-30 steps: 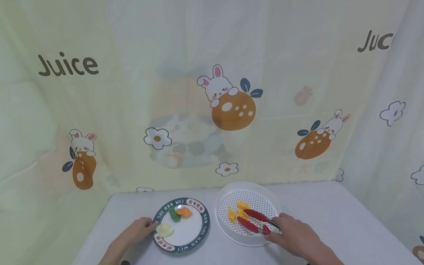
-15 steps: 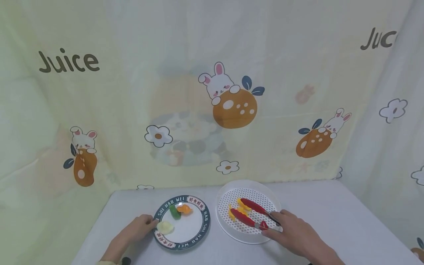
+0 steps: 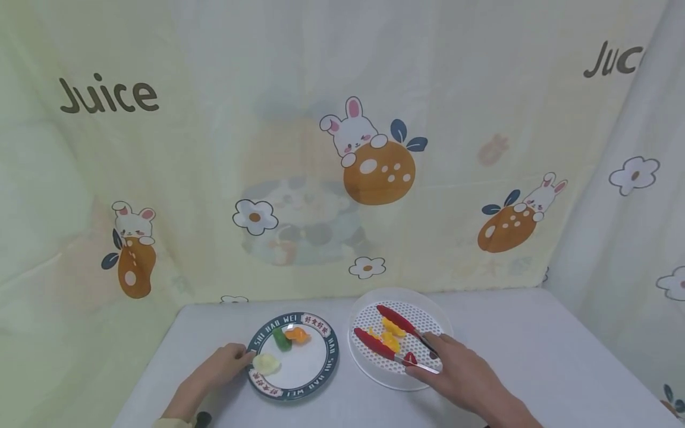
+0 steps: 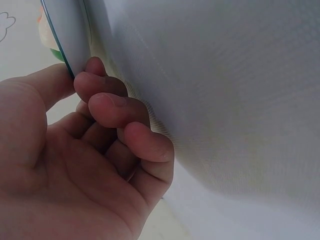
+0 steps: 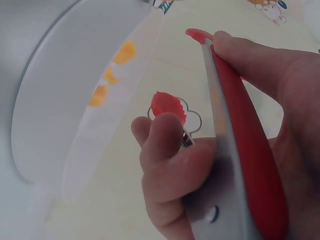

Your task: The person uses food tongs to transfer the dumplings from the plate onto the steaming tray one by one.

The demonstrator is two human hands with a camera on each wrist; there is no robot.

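Observation:
My left hand pinches the left rim of a round plate with a dark green patterned border. In the left wrist view, the thumb lies on one side of the rim and curled fingers on the other. My right hand grips metal tongs with red handles and red tips. Their two arms stand apart over a white round basket with a perforated bottom. Several small yellow pieces lie in it, partly between and under the tong arms.
On the plate lie a green piece, an orange piece and a pale yellow-green piece. Plate and basket stand side by side on a white-covered table. A printed curtain hangs right behind it.
My right hand has moved the tongs left and away from me over the basket, and their tips have spread wider. My left hand keeps its hold on the plate rim.

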